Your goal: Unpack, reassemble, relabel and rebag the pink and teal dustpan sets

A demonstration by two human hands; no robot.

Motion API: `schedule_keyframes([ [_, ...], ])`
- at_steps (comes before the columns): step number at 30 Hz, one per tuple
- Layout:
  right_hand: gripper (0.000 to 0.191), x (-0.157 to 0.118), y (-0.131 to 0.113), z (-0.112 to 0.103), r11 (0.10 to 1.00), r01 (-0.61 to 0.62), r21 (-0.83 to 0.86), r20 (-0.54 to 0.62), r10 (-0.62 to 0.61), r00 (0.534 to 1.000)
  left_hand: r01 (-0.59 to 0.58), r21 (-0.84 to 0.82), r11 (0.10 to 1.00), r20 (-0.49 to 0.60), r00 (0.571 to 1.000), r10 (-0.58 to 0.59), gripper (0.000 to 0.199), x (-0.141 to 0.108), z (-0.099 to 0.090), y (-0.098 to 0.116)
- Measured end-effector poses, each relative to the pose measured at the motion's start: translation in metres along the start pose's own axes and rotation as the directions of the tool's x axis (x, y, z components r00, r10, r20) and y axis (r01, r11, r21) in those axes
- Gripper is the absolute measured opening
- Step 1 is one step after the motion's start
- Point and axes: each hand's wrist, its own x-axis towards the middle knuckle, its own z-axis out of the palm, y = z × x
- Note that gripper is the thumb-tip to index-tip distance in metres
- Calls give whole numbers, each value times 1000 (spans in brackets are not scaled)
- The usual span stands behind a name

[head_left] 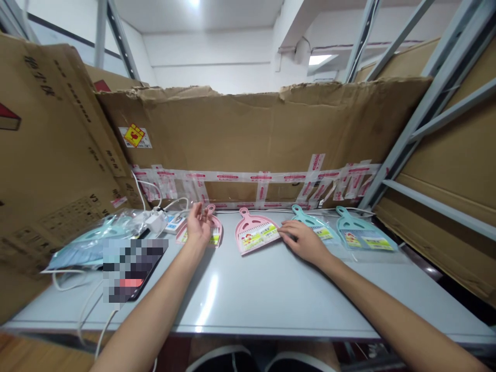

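Note:
My left hand [199,225] is raised with the fingers spread, holding nothing, in front of a pink plastic dustpan [215,231] that it partly hides. My right hand [304,242] lies flat on the table, its fingertips close to the right corner of a second pink dustpan [256,231]. That hand also overlaps the lower edge of a teal dustpan [312,223]. Another teal dustpan [362,235] lies further right. All have printed labels and appear to be in clear wrap.
The pale grey table [271,294] holds bagged teal items [91,245], a pixelated tablet-like device [134,268], a power strip [174,225] and white cables. Taped cardboard [251,134] stands behind the table, with grey metal shelving [426,113] to the right.

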Motion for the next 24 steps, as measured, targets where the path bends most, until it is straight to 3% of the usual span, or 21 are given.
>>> schedule_keyframes([
  [2, 27, 2, -3, -4, 997, -69, 19, -77, 70, 995, -26, 115, 993, 112, 994, 13, 24, -7, 3, -8],
  [5, 25, 4, -3, -8, 989, -132, 68, -143, 141, 980, -154, 281, 947, 286, 956, 71, 37, -21, 8, -21],
  [8, 22, 5, 2, -10, 974, -187, 126, -163, 206, 965, -302, 427, 852, 424, 899, 106, 42, -36, 12, -29],
  [11, 21, 4, 9, -8, 933, -291, 213, -147, 325, 934, -370, 526, 766, 525, 849, 49, 45, -49, 15, -30],
  [14, 28, 4, 12, -7, 875, -369, 314, -138, 427, 894, -369, 535, 760, 572, 820, -4, 47, -55, 15, -29],
  [18, 39, 6, 11, -6, 807, -365, 464, -127, 468, 875, -377, 512, 772, 614, 789, -21, 37, -53, 13, -29],
  [24, 58, 6, 16, -6, 622, -415, 664, -24, 573, 819, -341, 506, 792, 563, 826, -5, 37, -44, 8, -35],
])
